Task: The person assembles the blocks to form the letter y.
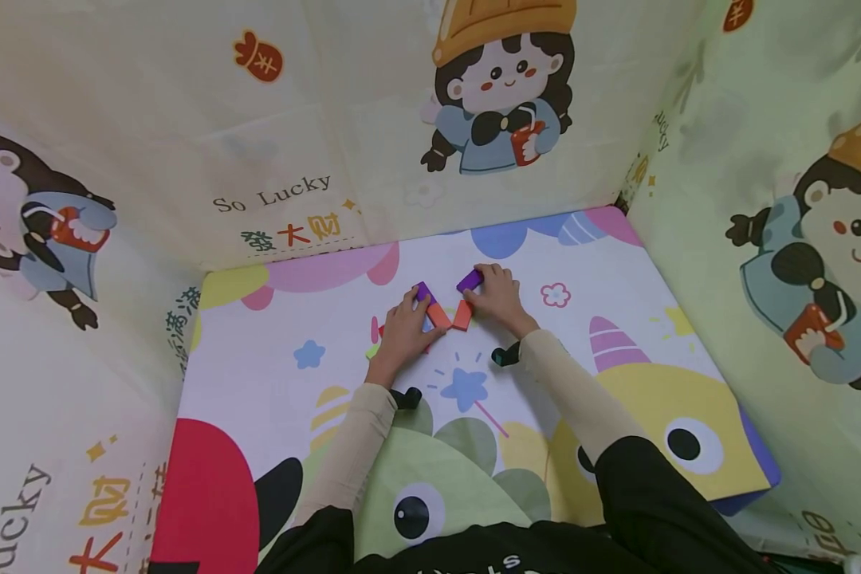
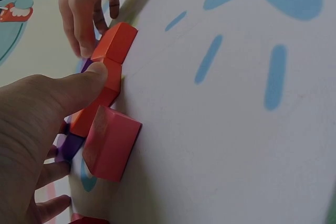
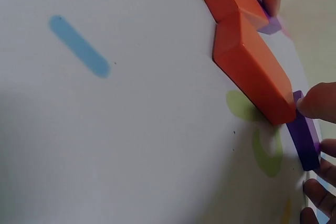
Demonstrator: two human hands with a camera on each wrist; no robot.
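My left hand (image 1: 404, 331) holds an orange block (image 1: 439, 316) and a purple block (image 1: 423, 292) that lie end to end, thumb over the orange side and fingers at the purple one. Another orange block (image 1: 462, 315) stands at an angle, its near end meeting the first, as the right wrist view shows. My right hand (image 1: 497, 293) pinches a second purple block (image 3: 304, 135) between thumb and fingers, at the far end of that orange block. Beside the left thumb, a pinkish-red block (image 2: 113, 145) sits close to the row.
A red block (image 2: 88, 220) shows partly at the bottom of the left wrist view. The blocks are on a mat (image 1: 258, 359) printed with cartoon figures. Printed cloth walls (image 1: 373, 104) rise behind and at both sides. Dark wrist cameras (image 1: 505, 355) hang under the wrists.
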